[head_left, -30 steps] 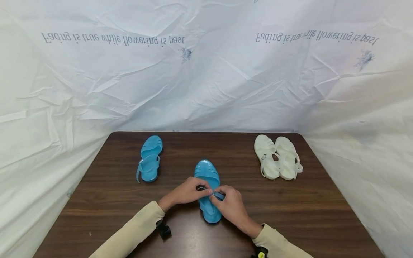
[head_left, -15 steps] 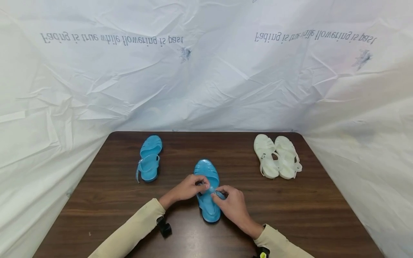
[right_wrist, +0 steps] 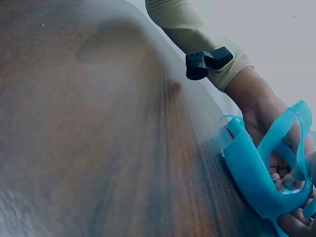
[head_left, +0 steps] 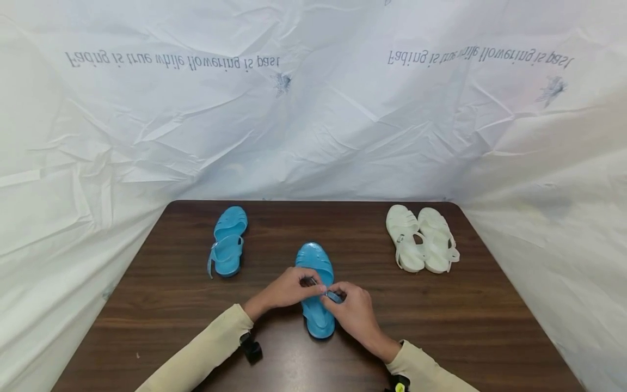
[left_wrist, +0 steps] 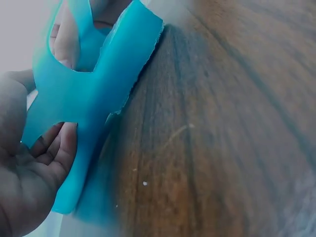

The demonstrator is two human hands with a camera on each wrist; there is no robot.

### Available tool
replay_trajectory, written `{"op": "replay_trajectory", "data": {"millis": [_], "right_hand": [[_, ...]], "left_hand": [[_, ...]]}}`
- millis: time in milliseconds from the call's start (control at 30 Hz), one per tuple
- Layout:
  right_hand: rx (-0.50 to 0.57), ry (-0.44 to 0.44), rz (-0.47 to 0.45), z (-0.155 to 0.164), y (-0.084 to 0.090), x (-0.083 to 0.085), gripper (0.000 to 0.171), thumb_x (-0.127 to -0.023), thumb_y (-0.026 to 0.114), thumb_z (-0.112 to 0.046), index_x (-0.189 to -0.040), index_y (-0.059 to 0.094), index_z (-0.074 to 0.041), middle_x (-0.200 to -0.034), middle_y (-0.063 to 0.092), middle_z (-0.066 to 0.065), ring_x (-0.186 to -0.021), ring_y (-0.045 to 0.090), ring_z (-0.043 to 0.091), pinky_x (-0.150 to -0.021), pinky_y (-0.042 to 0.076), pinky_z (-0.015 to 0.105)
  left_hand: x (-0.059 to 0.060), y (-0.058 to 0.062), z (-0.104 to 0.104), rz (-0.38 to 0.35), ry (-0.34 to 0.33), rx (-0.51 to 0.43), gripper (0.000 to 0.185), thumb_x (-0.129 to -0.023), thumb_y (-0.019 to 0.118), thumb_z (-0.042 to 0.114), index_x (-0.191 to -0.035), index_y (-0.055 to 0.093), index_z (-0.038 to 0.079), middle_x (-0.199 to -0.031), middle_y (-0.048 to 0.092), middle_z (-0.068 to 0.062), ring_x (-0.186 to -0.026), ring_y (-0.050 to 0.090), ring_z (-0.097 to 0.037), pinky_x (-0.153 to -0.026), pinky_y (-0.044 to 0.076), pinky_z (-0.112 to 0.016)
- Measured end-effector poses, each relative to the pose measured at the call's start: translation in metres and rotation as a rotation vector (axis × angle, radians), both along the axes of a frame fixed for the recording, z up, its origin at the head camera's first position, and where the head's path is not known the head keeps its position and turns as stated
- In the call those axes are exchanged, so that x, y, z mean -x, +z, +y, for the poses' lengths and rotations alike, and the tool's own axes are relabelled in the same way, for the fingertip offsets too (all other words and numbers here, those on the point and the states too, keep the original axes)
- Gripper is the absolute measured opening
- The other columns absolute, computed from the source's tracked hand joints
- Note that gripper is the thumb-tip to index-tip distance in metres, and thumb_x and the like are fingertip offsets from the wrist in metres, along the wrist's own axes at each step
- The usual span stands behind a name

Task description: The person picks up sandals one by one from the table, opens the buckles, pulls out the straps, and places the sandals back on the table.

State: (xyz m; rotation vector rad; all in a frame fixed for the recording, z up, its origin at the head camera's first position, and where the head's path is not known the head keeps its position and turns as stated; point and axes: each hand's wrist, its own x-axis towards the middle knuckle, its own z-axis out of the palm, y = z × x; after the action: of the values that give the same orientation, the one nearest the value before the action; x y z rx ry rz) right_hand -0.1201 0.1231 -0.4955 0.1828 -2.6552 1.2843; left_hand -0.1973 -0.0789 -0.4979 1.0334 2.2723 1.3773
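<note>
A blue jelly sandal point(head_left: 313, 257) lies at the middle of the table, toe pointing away from me. From its left side my left hand point(head_left: 286, 289) reaches over, thumb and finger pinching at the ankle strap. My right hand point(head_left: 356, 311) comes from the right and pinches the looped strap point(head_left: 334, 297) between thumb and index finger. Both hands' fingertips meet above the footbed, covering the buckle area. In the left wrist view, the sandal's side point(left_wrist: 94, 94) stands beside curled fingers. The right wrist view shows its heel part point(right_wrist: 249, 168) and strap loops, with fingers behind them.
Another blue sandal point(head_left: 227, 256) lies at the back left, its strap hanging loose. At the back right rests a pair of white sandals point(head_left: 410, 256), side by side. The dark wooden table point(head_left: 171, 305) meets a white printed sheet point(head_left: 313, 136) behind.
Half a second ago my left fingertips were drawn back from the right ones; now they are together again at the strap. The sandal and right hand stay nearly in place.
</note>
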Motion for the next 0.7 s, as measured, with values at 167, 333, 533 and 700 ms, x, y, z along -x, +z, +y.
{"op": "replay_trajectory", "data": {"millis": [167, 333, 533, 700], "right_hand": [[-0.003, -0.006, 0.017, 0.0015, -0.0017, -0.0005, 0.015, -0.085, 0.085, -0.026, -0.093, 0.076, -0.018, -0.083, 0.07, -0.012, -0.075, 0.062, 0.001, -0.066, 0.052, 0.022], [-0.008, -0.009, 0.035, 0.0021, -0.0031, -0.0004, 0.016, -0.084, 0.086, -0.027, -0.094, 0.076, -0.018, -0.083, 0.07, -0.012, -0.075, 0.063, 0.0, -0.065, 0.053, 0.022], [-0.016, -0.008, 0.051, 0.0025, -0.0045, 0.0, 0.016, -0.084, 0.086, -0.026, -0.094, 0.076, -0.019, -0.085, 0.071, -0.011, -0.076, 0.063, 0.0, -0.067, 0.053, 0.023], [-0.021, -0.004, 0.047, 0.0028, -0.0033, -0.0013, 0.014, -0.085, 0.085, -0.025, -0.094, 0.076, -0.019, -0.085, 0.071, -0.012, -0.077, 0.064, 0.001, -0.067, 0.053, 0.023]], "left_hand": [[0.0023, -0.0052, -0.0027, 0.005, 0.022, -0.006, 0.009, -0.1, 0.069, 0.029, -0.098, 0.069, 0.02, -0.091, 0.067, 0.008, -0.079, 0.062, -0.008, -0.071, 0.055, -0.027], [0.0037, -0.0059, -0.0074, -0.006, 0.029, -0.005, 0.009, -0.103, 0.065, 0.023, -0.098, 0.064, 0.015, -0.089, 0.063, 0.003, -0.074, 0.06, -0.01, -0.067, 0.054, -0.028], [0.0029, -0.002, -0.0048, 0.001, 0.006, 0.008, 0.012, -0.104, 0.062, 0.025, -0.107, 0.068, 0.015, -0.097, 0.066, 0.005, -0.084, 0.063, -0.01, -0.073, 0.055, -0.029], [0.0028, 0.0002, -0.0007, 0.002, -0.02, 0.012, 0.021, -0.103, 0.063, 0.033, -0.112, 0.076, 0.019, -0.1, 0.073, 0.009, -0.085, 0.067, -0.007, -0.074, 0.056, -0.028]]}}
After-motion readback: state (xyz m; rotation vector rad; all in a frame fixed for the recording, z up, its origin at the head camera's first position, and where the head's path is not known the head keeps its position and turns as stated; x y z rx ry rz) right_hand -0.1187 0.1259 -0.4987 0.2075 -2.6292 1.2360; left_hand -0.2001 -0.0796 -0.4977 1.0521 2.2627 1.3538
